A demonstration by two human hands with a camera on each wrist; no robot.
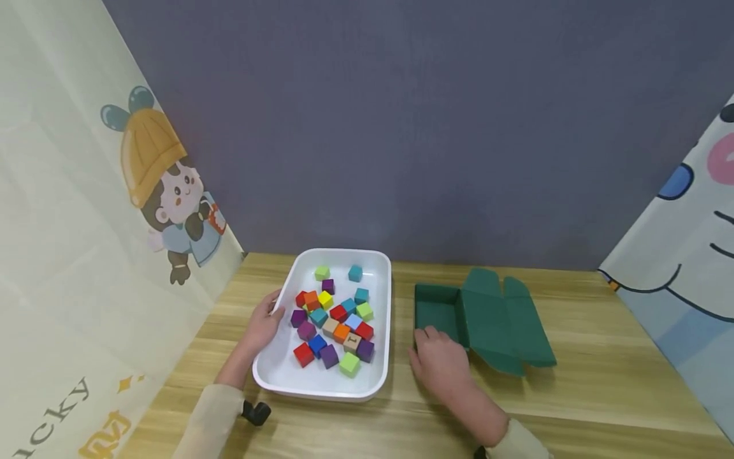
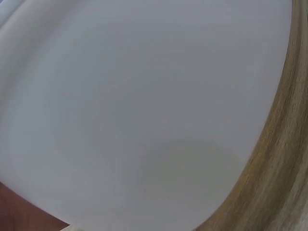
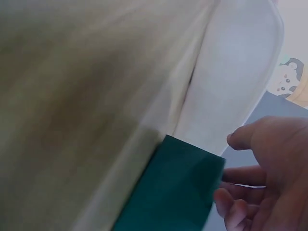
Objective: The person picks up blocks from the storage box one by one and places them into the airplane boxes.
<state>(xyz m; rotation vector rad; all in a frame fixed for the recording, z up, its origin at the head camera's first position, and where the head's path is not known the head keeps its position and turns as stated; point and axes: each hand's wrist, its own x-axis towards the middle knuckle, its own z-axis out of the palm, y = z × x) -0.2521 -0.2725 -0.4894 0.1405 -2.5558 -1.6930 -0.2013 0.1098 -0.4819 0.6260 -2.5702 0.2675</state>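
A white tray [image 1: 375, 376] holds several coloured cubes [image 1: 341, 333], including red, purple, teal, green and orange ones; one wooden cube [image 1: 352, 342] bears a dark mark. My left hand [image 1: 265, 326] grips the tray's left side, thumb at the rim and fingers along the outer wall. The left wrist view is mostly filled by the tray's white outer wall [image 2: 144, 96]. To the right stands a green cardboard box [image 1: 438, 306] with its lid folded out rightward. My right hand [image 1: 444, 363] rests at the box's near edge, fingers loosely bent over it; in the right wrist view the thumb stands apart from the box.
Both containers stand on a wood-grain table [image 1: 596, 389]. Behind it rises a dark grey-blue backdrop [image 1: 424, 127]. Printed cartoon sheets border the left and right, the left one showing a figure in a yellow hat [image 1: 151, 150].
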